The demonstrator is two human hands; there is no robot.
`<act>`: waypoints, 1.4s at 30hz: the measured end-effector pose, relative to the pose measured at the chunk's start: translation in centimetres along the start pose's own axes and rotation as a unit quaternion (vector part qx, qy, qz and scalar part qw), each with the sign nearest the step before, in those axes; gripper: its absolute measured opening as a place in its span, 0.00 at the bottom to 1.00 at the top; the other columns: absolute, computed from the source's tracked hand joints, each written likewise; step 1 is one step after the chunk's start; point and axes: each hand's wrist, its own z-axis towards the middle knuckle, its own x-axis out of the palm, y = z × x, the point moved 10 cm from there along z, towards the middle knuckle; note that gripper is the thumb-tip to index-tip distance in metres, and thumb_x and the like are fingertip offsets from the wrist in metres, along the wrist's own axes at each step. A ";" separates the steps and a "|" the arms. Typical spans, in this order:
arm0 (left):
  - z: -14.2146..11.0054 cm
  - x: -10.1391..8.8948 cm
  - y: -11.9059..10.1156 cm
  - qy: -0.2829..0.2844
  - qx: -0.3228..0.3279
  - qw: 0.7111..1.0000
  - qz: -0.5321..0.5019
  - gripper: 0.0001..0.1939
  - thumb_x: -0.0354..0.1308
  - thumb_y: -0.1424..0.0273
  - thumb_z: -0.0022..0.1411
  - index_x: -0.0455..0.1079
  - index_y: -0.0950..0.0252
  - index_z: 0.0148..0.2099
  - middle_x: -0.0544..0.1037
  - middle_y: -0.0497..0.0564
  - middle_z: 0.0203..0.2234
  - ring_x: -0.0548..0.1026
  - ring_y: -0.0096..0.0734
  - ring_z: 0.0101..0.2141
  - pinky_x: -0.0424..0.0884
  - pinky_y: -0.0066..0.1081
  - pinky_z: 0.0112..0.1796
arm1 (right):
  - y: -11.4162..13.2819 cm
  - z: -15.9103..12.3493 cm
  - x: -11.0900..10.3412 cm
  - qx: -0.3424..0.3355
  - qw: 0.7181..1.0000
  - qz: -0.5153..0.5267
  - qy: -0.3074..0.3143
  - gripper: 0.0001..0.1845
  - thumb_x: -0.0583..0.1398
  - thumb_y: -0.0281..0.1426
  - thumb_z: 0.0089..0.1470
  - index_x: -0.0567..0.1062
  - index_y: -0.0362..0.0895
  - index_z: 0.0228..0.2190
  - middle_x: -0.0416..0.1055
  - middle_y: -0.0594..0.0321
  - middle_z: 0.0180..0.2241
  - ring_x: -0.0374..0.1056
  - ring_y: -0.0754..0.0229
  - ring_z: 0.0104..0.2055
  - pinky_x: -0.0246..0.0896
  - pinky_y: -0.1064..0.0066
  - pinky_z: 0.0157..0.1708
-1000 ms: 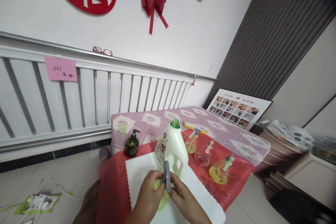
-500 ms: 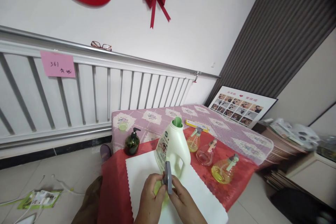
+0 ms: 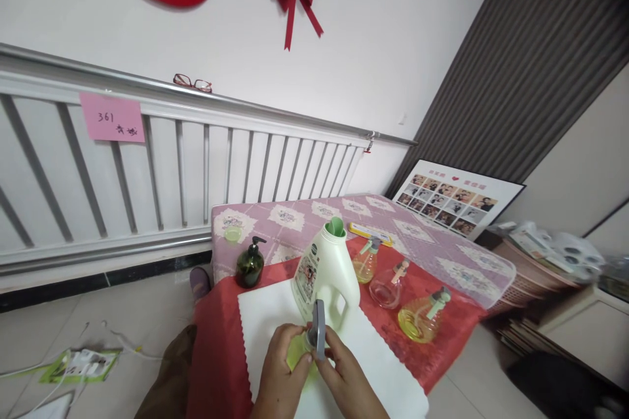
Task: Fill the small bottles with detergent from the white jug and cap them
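Low in the head view, my left hand (image 3: pixel 281 370) is closed around a small yellow-green bottle (image 3: pixel 296 348), partly hidden by my fingers. The fingers of my right hand (image 3: pixel 344 370) grip the grey sprayer head (image 3: pixel 319 327) at the bottle's neck. Whether the head is fully seated on the neck, I cannot tell. Just behind my hands stands a large pale-green detergent jug (image 3: pixel 331 268) with a handle, upright. A green piece (image 3: pixel 336 226) sits in its mouth. Beneath lies a white scalloped mat (image 3: pixel 260 311).
Three clear spray bottles stand on the red cloth (image 3: pixel 447 357) at right, one with yellow liquid (image 3: pixel 422 319). A dark green pump bottle (image 3: pixel 249 266) is at left, near a pale green cap (image 3: pixel 232 234). Behind the jug lies a yellow-and-white box (image 3: pixel 371 234).
The view has shifted slightly. Both hands stay on the bottle and its grey head; the head has turned a little, and more of the bottle shows between my fingers.
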 end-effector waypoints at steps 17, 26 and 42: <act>0.0 0.6 -2.1 0.004 0.037 0.997 0.067 0.16 0.54 0.76 0.56 0.72 0.62 0.47 0.75 0.57 0.49 0.73 0.44 0.53 0.68 0.48 0.59 | 1.3 0.5 -0.8 -0.011 0.999 -0.028 -0.035 0.16 0.62 0.41 0.57 0.79 0.48 0.44 0.78 0.53 0.47 0.73 0.46 0.52 0.69 0.58 0.52; 0.2 0.5 -1.9 0.004 0.036 0.997 0.064 0.15 0.56 0.76 0.54 0.71 0.61 0.45 0.75 0.57 0.47 0.73 0.45 0.52 0.69 0.49 0.57 | 3.0 1.4 -0.7 -0.015 0.998 -0.043 0.042 0.12 0.63 0.39 0.57 0.80 0.49 0.42 0.76 0.56 0.42 0.73 0.48 0.47 0.69 0.59 0.49; 0.3 0.8 -2.2 0.032 0.019 0.996 0.078 0.16 0.54 0.74 0.58 0.70 0.61 0.49 0.72 0.56 0.49 0.70 0.45 0.54 0.65 0.49 0.59 | 3.3 1.6 -0.2 -0.027 0.992 -0.086 0.083 0.07 0.60 0.33 0.58 0.76 0.46 0.39 0.72 0.58 0.40 0.72 0.50 0.45 0.66 0.61 0.46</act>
